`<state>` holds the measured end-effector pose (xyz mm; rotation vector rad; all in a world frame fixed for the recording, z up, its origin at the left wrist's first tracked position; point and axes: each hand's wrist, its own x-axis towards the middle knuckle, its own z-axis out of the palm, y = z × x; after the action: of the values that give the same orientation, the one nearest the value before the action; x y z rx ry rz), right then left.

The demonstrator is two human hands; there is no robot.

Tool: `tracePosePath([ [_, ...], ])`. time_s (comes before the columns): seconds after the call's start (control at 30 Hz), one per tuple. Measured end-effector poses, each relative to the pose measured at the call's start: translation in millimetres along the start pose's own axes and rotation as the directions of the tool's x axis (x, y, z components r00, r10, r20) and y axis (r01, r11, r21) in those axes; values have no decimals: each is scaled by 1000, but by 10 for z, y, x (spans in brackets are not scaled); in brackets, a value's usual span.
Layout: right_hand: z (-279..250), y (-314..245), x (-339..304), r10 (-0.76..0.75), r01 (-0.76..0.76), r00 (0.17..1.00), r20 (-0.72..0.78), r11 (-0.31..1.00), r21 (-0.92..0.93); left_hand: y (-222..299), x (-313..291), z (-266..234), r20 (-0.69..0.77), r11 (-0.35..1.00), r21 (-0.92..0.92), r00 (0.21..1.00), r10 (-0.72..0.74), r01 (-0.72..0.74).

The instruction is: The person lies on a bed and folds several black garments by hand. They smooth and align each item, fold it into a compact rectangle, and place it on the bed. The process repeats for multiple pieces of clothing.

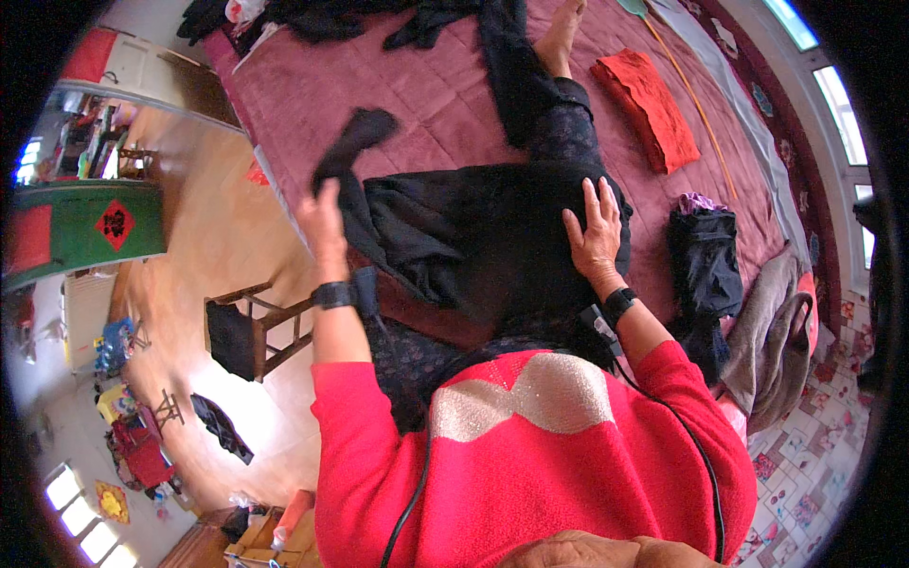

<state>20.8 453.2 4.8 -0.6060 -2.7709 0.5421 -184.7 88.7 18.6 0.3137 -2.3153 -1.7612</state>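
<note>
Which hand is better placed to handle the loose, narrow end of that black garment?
Probably the left hand: it is at the narrow end, though blur hides whether it grips. The right hand lies flat, fingers spread, on the opposite side of the black garment.

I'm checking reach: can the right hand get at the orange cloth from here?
Probably yes: the right hand lies flat on the black garment, and little but bed cover shows between it and the orange cloth, which nothing covers.

The left hand [325, 225] and raised end [352, 140] of the black garment [483, 227] are blurred
</note>
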Motion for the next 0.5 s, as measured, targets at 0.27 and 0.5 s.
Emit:
tracePosePath([
  [0.27, -5, -49, 0, -53, 54, 998, -43, 998, 23, -646, -16, -1229, -270, 810, -389, 786, -557, 440],
  [0.5, 1, -91, 3, 2, -1, 1000, 13, 1000, -27, -1099, -287, -1315, 221, 407, -703, 723, -655, 583],
])
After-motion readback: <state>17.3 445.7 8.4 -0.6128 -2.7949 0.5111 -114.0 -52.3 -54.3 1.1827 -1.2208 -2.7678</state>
